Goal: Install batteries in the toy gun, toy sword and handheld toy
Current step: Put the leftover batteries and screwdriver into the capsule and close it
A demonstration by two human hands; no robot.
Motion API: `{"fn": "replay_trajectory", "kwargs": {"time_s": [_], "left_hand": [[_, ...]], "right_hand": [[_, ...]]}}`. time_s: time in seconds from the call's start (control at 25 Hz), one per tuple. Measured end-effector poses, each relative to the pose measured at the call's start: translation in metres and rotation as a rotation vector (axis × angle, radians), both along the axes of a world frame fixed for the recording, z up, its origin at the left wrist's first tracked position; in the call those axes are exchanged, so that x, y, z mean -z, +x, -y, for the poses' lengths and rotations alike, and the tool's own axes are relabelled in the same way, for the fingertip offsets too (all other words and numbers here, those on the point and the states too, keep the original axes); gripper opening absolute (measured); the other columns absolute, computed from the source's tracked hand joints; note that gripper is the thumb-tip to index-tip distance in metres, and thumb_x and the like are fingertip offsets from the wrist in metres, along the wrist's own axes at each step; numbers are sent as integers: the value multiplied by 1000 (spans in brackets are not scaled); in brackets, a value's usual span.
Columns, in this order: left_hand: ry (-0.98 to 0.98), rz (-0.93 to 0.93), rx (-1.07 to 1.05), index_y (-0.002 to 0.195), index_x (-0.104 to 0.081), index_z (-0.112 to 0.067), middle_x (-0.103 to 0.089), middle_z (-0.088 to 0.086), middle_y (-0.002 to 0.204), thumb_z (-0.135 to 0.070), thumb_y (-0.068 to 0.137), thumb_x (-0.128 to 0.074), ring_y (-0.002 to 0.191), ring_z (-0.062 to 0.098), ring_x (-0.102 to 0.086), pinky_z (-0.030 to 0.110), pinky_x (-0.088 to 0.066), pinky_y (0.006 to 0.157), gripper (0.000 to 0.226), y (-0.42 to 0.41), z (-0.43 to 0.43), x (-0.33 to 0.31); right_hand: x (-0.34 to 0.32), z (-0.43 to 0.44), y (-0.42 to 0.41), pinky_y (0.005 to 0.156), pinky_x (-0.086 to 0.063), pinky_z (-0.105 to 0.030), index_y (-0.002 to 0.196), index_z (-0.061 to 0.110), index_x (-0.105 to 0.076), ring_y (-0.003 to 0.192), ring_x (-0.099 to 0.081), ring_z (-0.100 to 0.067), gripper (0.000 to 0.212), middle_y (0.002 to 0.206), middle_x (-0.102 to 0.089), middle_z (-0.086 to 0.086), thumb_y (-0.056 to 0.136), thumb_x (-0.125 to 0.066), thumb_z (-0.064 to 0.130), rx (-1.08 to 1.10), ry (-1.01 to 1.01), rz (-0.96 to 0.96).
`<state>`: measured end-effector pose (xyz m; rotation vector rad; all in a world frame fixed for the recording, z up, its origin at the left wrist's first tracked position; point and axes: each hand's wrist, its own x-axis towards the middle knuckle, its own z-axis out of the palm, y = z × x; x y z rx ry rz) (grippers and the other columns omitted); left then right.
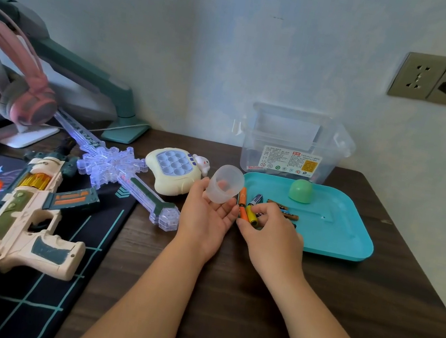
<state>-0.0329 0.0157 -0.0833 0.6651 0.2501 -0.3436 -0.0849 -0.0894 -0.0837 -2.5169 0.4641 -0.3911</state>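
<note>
The person's left grip (205, 218) lay palm up at the centre of the frame, its fingers curled round a small translucent cup (225, 183) that tilted toward the camera. Just to its right, the right grip (273, 232) reached palm down over the left edge of the teal tray (344, 240), thumb and fingers pinching a yellow battery (251, 215). An orange battery (243, 202) lay touching it, and more batteries (282, 210) were scattered on the tray behind the fingers. A green ball (300, 190) sat near the tray's far edge, in front of a clear plastic box (292, 145) against the wall.

The handheld toy (175, 170), cream with a pad of pale bubbles, rested on the counter (250, 319) just left of the cup. Left of it the clear toy sword (117, 163) lay slanted, hilt toward the centre. The toy gun (30, 214) lay at lower left on a dark mat (51, 287). Pink headphones (27, 103) hung at upper left.
</note>
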Motion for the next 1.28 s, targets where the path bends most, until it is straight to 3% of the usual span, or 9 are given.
{"fn": "replay_trajectory", "kwargs": {"time_s": [0.24, 0.4, 0.48, 0.56, 0.72, 0.96, 1.16, 1.2, 1.28], "left_hand": [[5, -5, -5, 120, -60, -5, -66, 14, 96, -34, 97, -49, 73, 17, -60, 28, -52, 66, 38, 0, 0, 2], [31, 8, -7, 104, -62, -9, -66, 10, 90, -30, 96, -49, 69, 16, -57, 27, -48, 65, 26, 0, 3, -1], [63, 27, -2, 99, -63, -11, -67, 10, 90, -28, 95, -50, 71, 18, -59, 28, -48, 69, 22, -1, 5, -2], [84, 30, -4, 100, -64, -11, -68, 12, 95, -31, 95, -50, 78, 20, -60, 32, -49, 77, 25, 0, 6, -2], [102, 59, -50, 94, -65, -10, -68, 9, 84, -27, 97, -49, 71, 18, -60, 30, -48, 69, 24, -1, 11, 1], [89, 79, -110, 105, -65, -4, -71, 15, 96, -25, 100, -46, 95, 29, -67, 45, -50, 99, 29, -4, 12, 2], [111, 68, -134, 105, -62, -11, -69, 6, 87, -25, 99, -48, 75, 17, -65, 28, -53, 65, 21, 0, 13, 4], [98, 51, -137, 103, -61, -13, -69, 5, 85, -25, 99, -48, 71, 15, -65, 26, -51, 60, 18, 0, 12, 4], [83, 32, -137, 101, -60, -15, -69, 3, 82, -27, 99, -49, 67, 13, -64, 24, -49, 55, 17, 0, 10, 3]], "right_hand": [[1, 2, 1, 87, -50, -37, 101, 32, -56, 94, -60, -8, 21, 97, -64, 15, 85, -66, 41, 25, 201, 69], [-18, 6, -12, 66, -50, -15, 90, 30, -58, 84, -63, -7, 11, 85, -62, 15, 86, -68, 27, 35, 518, 404], [-29, 6, -21, 62, -53, -14, 95, 26, -61, 77, -66, -5, 10, 83, -65, 11, 88, -66, 21, -13, 599, 601], [-32, 0, -24, 62, -54, -16, 98, 23, -62, 73, -67, -6, 11, 82, -68, 5, 89, -64, 17, -104, 637, 643], [-16, -12, -18, 70, -56, -20, 95, 32, -55, 80, -65, -4, 16, 88, -65, 9, 89, -64, 20, -185, 525, 535], [-2, -14, -9, 71, -48, -11, 95, 36, -59, 86, -59, 3, 12, 85, -60, 22, 86, -67, 31, -238, 379, 468], [-13, -2, -21, 73, -51, -18, 103, 30, -61, 87, -60, 1, 22, 88, -58, 22, 95, -44, 43, -101, 345, 499], [-19, 4, -27, 68, -52, -23, 101, 30, -58, 81, -60, -2, 22, 85, -58, 19, 96, -42, 44, -34, 269, 420], [-32, 18, -40, 59, -49, -28, 98, 29, -54, 70, -58, -7, 24, 76, -59, 10, 95, -43, 49, 3, 11, 9]]}}
